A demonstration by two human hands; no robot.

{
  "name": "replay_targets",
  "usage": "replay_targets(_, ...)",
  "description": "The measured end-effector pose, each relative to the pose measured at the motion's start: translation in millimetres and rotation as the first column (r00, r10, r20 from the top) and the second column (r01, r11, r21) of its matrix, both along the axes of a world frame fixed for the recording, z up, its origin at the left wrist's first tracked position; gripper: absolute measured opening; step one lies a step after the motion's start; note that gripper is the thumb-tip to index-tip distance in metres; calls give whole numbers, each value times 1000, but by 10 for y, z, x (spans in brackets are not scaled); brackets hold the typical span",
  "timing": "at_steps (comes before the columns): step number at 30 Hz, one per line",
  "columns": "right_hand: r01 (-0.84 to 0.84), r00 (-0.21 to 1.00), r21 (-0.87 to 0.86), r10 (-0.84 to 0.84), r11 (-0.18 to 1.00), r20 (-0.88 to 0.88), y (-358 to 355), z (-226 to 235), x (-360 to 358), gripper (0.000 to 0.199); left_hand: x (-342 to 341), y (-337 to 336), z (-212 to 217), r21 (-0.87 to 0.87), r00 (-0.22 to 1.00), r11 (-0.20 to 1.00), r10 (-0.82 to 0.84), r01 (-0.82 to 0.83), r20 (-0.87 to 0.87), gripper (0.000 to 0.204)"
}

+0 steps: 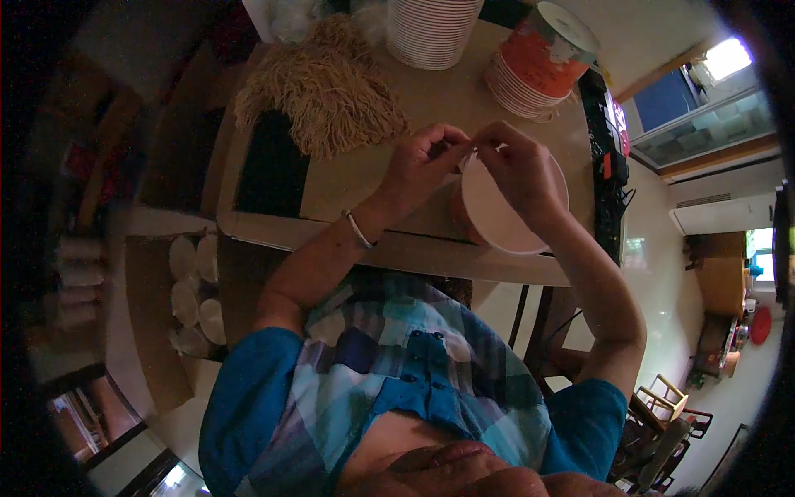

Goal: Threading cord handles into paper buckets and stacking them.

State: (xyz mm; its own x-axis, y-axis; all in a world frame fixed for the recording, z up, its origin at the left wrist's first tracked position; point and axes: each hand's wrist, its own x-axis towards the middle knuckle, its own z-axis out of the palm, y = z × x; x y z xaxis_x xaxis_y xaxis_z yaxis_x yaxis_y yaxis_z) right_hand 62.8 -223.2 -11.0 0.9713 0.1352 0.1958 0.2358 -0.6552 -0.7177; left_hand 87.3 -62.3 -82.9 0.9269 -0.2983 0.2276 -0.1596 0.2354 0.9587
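A white-lined paper bucket (502, 217) with an orange outside stands tilted at the table's front edge, its open mouth toward me. At the far left of its rim, my left hand (426, 161) and my right hand (523, 170) meet fingertip to fingertip, both pinched closed. A small pale bit shows between the fingertips; whether it is a cord end or part of the rim is too small to tell. My right hand and wrist cover part of the bucket's mouth. Beyond my left hand lies a thick bundle of tan cords (327, 91).
At the back stands a tall stack of white paper buckets (435, 33). An orange printed stack of buckets (542, 66) is at the back right, near dark objects along the table's right edge (609, 166). Lower left, a cardboard box (149, 331) holds several white buckets (186, 302).
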Motion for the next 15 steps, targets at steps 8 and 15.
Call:
replay_targets(8, 26, 993, -18, -28, 999, -111, -78, 44, 41, 14, 10, 26, 16, 123, 997, 992, -10, 1, 75, 18)
replay_targets(15, 9, 987, 145, 14, 989, -158, -105, -28, 88, 9, 45, 34, 82, 141, 998, 990, -35, 29, 43, 17)
